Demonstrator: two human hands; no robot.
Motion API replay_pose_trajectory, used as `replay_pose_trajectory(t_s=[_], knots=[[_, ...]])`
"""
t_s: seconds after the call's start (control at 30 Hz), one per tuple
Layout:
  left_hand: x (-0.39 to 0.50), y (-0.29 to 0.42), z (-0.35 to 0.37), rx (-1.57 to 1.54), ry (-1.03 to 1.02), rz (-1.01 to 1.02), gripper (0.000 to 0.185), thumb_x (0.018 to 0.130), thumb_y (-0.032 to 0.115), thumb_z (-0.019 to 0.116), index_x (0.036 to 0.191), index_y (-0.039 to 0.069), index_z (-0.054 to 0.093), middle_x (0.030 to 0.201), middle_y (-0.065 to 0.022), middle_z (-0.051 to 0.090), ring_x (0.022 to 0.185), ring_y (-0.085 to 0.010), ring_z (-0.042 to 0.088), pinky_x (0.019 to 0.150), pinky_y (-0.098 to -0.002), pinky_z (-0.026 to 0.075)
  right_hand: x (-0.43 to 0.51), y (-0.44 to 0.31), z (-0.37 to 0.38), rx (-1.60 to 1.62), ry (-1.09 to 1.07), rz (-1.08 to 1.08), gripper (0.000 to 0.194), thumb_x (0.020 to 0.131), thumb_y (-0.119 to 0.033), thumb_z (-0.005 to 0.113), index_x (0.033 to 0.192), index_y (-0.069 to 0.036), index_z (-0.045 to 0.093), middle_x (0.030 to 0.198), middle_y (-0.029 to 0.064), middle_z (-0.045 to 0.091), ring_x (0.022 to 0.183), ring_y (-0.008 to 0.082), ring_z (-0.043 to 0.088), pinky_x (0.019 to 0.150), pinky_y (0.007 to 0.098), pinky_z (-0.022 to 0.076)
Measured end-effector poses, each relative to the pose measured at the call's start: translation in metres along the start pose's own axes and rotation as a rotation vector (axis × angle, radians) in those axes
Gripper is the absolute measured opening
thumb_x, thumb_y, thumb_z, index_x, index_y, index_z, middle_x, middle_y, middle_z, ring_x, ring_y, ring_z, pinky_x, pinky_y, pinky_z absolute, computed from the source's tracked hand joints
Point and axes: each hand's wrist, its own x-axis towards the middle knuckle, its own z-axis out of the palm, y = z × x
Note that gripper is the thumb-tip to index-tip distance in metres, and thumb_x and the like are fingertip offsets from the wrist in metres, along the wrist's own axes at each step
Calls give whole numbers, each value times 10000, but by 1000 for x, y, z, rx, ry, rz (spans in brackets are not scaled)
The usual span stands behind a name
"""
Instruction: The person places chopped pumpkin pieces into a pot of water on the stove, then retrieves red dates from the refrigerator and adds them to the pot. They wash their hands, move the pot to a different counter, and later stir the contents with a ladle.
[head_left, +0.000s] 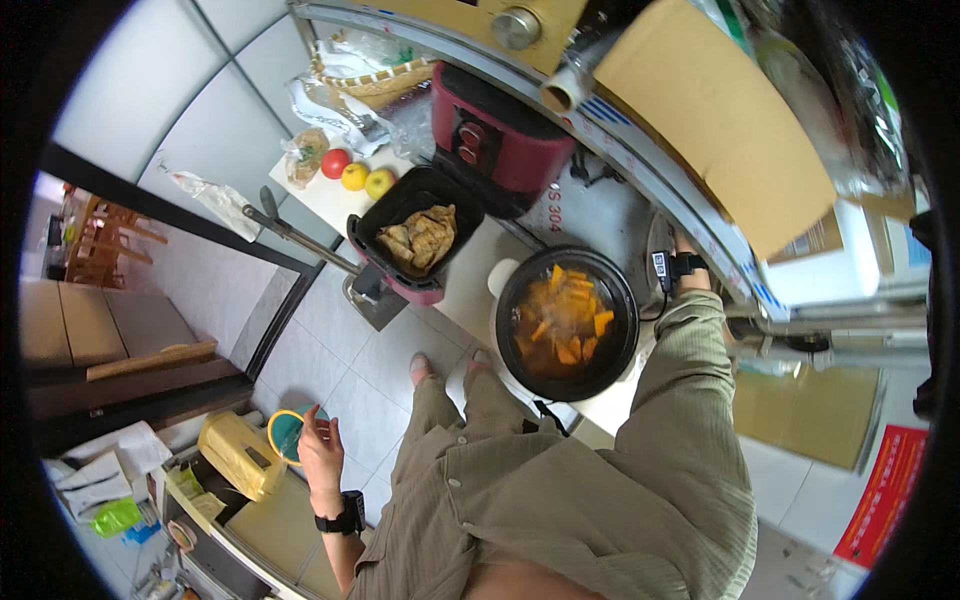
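Observation:
My left hand (321, 448) hangs low on the left with its fingers apart, near the yellow rim of a teal bin (286, 435). I see nothing held in it. My right arm reaches forward past a round black pot (568, 390); the right hand (680, 244) is mostly hidden by the shelf's edge, beside a greyish round thing that may be a lid. Orange pieces (568, 319), likely pumpkin or carrot, sit in brownish liquid in the pot. Left of it, an air fryer basket (457, 187) holds browned food (420, 238).
The maroon air fryer (499, 142) stands behind its basket. Apples (380, 184), a red fruit (335, 163) and a wicker basket (382, 79) are at the back left. A metal shelf (622, 139) with cardboard (720, 120) overhangs the counter. Open drawers (225, 547) lie lower left.

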Motion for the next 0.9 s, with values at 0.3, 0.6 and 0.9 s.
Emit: replay_pose_trajectory(t_s=[0.3, 0.6, 0.9], knots=[[50, -36, -4, -47, -214, 234, 314, 871, 99, 626, 1149, -17, 537, 747, -140, 639, 604, -251, 626, 559, -346, 499, -135, -16, -75, 296, -312, -326, 644, 836, -418, 669, 1265, 40, 525, 1153, 264, 606, 1072, 347, 594, 914, 382, 454], [49, -111, -47, 44, -292, 357, 281, 842, 83, 638, 1101, -3, 570, 766, -151, 647, 678, -316, 633, 608, -388, 495, -323, 7, -15, 1014, -155, 64, 294, 882, -267, 676, 773, 5, 653, 703, 55, 668, 659, 107, 604, 658, 259, 487], [42, -143, -70, 27, -302, 441, 292, 835, 101, 645, 1103, 16, 565, 768, -139, 639, 709, -325, 632, 617, -404, 490, -380, -79, 170, 1234, -297, 390, 340, 892, -296, 660, 735, 4, 644, 665, 62, 635, 566, 121, 604, 568, 255, 499]])
